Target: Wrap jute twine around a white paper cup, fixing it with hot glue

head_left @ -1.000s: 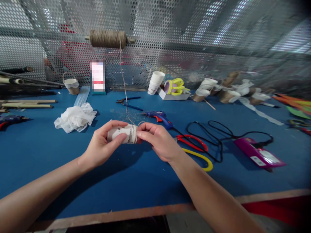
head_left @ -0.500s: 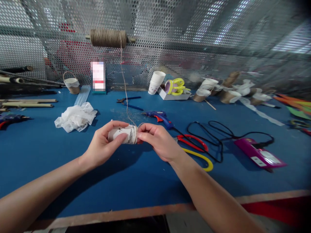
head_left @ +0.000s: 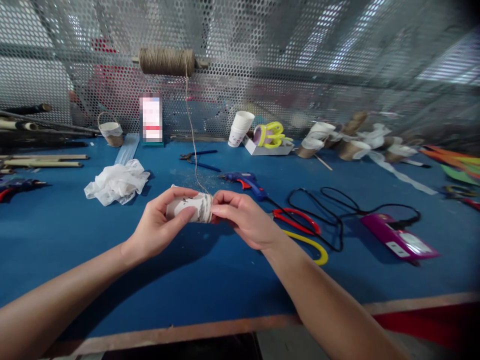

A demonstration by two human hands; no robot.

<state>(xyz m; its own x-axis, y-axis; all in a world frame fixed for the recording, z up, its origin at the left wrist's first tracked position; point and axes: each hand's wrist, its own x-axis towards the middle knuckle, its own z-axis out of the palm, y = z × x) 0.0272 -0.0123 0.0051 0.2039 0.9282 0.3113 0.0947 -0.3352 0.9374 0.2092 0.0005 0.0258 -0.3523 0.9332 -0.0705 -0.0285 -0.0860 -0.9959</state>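
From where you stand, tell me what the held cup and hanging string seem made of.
Cup: probably paper, smooth white with dark marks, like the stacked cups.
String: likely jute or similar fibre, dull tan and coarse, like the spool.

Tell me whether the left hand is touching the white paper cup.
Touching. The head view shows the left hand wrapped around the white paper cup, its thumb laid across the near side.

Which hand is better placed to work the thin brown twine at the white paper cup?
Probably the right hand: it touches the end of the cup where the twine comes down; the left hand grips the cup's side.
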